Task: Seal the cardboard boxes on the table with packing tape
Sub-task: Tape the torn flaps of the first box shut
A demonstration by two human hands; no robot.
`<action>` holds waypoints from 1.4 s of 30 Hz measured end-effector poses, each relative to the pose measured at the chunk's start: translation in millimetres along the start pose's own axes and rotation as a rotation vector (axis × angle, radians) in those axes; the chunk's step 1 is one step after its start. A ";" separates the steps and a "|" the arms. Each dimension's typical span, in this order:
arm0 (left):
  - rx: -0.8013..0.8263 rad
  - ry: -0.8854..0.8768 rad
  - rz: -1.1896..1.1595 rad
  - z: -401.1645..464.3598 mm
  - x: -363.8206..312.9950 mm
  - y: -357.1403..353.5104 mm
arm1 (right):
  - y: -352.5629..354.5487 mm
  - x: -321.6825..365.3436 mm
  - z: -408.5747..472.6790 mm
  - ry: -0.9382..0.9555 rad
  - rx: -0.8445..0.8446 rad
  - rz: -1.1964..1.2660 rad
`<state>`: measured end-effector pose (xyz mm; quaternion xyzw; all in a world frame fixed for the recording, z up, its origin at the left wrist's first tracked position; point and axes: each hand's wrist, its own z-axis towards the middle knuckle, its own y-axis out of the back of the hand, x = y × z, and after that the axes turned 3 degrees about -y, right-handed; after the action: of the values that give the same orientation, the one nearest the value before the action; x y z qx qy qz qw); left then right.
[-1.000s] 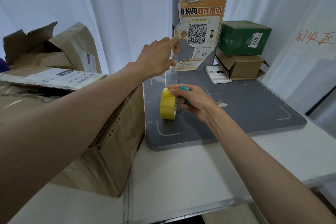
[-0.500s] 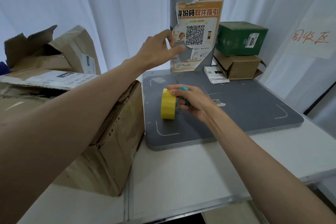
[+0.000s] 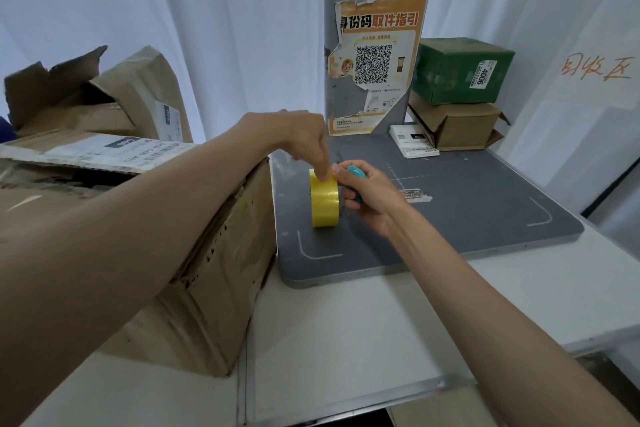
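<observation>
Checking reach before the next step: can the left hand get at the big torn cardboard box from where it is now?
Probably yes. The left hand touches the top of the yellow tape roll, and its forearm already passes over the torn cardboard box, which sits right beside the grey pad. Nothing stands between them.

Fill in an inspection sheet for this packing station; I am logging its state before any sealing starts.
Surface: white table bearing a grey platform.
Job's things: yellow tape roll upright on the platform; large torn cardboard box at left, flaps open.
Clutter: green box stacked on a brown box; white label stack.
Grippers: left hand pinches the roll's top; right hand holds its teal core.
Cables: nothing seen.
Surroundings: white curtains; post with QR poster.
</observation>
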<state>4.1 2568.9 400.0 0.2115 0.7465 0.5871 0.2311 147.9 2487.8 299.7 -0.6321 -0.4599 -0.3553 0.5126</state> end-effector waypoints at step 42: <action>-0.068 0.038 0.024 -4.6 -4.0 5.6 | 11.3 -28.3 -19.2 0.606 -0.055 -0.654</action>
<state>4.9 2564.2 406.9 0.2013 0.7277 0.6189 0.2166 149.8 2462.3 274.2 -0.3340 -0.4551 -0.6799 0.4679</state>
